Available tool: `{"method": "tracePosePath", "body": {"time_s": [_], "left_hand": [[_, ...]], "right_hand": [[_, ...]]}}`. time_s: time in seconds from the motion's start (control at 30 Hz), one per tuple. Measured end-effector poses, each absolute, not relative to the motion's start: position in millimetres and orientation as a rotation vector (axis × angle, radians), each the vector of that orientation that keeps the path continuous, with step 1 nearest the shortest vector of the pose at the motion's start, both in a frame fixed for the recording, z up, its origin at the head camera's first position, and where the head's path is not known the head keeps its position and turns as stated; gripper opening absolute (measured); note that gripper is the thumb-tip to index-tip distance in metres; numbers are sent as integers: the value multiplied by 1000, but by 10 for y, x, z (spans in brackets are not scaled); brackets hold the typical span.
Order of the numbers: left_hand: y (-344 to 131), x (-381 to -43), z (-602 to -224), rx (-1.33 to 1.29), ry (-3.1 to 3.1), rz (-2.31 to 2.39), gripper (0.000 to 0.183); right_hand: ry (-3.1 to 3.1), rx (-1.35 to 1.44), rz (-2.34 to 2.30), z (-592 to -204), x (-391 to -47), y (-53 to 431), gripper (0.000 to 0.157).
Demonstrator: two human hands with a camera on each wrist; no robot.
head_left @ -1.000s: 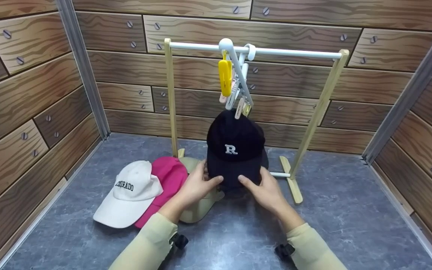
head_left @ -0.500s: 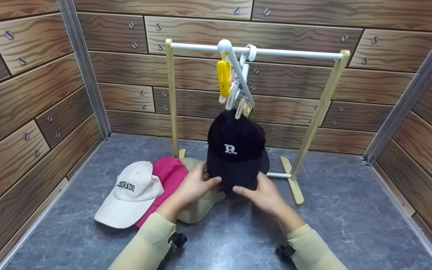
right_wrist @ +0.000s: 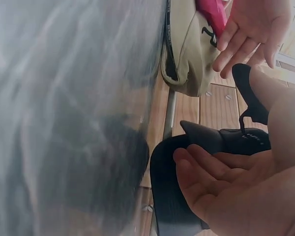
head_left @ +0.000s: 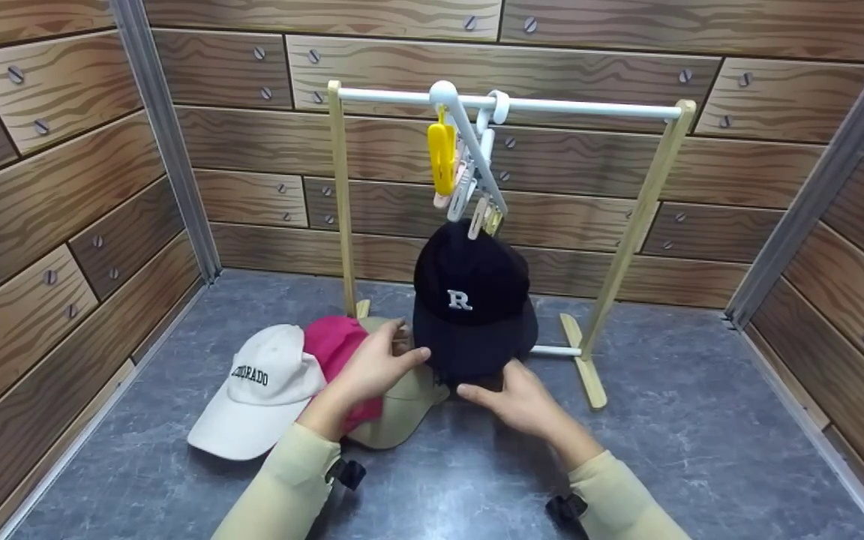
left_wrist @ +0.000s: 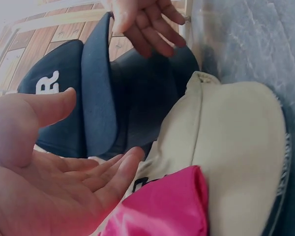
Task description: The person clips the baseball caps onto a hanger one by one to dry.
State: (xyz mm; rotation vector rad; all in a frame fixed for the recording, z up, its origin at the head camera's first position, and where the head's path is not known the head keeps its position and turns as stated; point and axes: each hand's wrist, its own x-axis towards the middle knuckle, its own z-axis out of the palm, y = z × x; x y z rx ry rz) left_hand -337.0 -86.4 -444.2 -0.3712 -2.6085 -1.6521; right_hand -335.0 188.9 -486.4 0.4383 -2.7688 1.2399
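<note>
- Find the dark cap (head_left: 477, 259) mid-scene, between the uprights of the rack (head_left: 589, 107), with its crown just under the clips of the white hanger (head_left: 475, 148).
- Note a pale clip (head_left: 479, 217) in front of the crown's top; cannot tell from here about a firm bite on the fabric.
- Points the dark cap's brim (head_left: 469, 349) down and toward the person, with the long axis running from the clips to the space between both hands.
- Holds nothing in the left hand (head_left: 372, 367): thumb and fingers well apart, palm bare in the left wrist view, with the thumb tip right at the brim's left edge.
- Holds nothing in the right hand (head_left: 529, 405) either: grip spread, palm facing up in the right wrist view, just below the brim's front right part.
- Turns, by judgement, on this relation: dark cap ahead of and above both grips, to the right of the left hand and to the left of the right hand, with neither clearly nearer; cannot settle actual contact at either side.
- Puts the left hand nearer to the other caps, above the khaki cap (head_left: 394, 424) and the pink cap (head_left: 327, 337), with the white cap (head_left: 267, 379) overlapping the pink one farther left on the table (head_left: 702, 420).
- Shows more dark material behind the brim; cannot tell for sure about a second dark cap there.
</note>
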Motion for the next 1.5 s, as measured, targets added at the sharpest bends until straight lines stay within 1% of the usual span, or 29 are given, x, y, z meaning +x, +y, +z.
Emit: {"method": "tracePosePath", "body": {"time_s": [0.2, 0.3, 0.43, 0.63, 0.7, 0.93, 1.07, 1.17, 1.3, 1.5], "left_hand": [[-965, -3366, -4377, -402, -2570, -1666, 67], [-1027, -3376, -4355, -407, -2550, -1659, 62], [-1135, -3381, -4333, -383, -2543, -1627, 60], [-1308, -3382, -4296, -327, -2526, -1620, 57], [-1359, -3380, -4281, -319, -2505, -1649, 58], [-1536, -3386, -4197, -333, -2461, -1627, 54], [-1644, -3375, -4144, -306, -2444, -1644, 55], [-1725, -3364, -4109, -292, -2432, -1661, 57], [-1841, -3365, -4088, -269, -2428, -1662, 57], [-2021, -3362, -4081, -234, -2448, -1610, 56]], "right_hand": [[-2814, 477, 1202, -4881, -3309, 1834, 70], [-2821, 512, 1192, -4875, -3289, 1804, 67], [-2847, 536, 1177, -4884, -3266, 1752, 67], [-2868, 630, 1135, -4909, -3237, 1669, 58], [-2856, 669, 1134, -4910, -3224, 1642, 58], [-2808, 805, 1190, -4884, -3192, 1551, 57], [-2807, 841, 1209, -4879, -3178, 1499, 62], [-2805, 845, 1226, -4879, -3158, 1461, 69], [-2801, 861, 1257, -4867, -3132, 1399, 75], [-2820, 896, 1263, -4828, -3106, 1287, 78]]}}
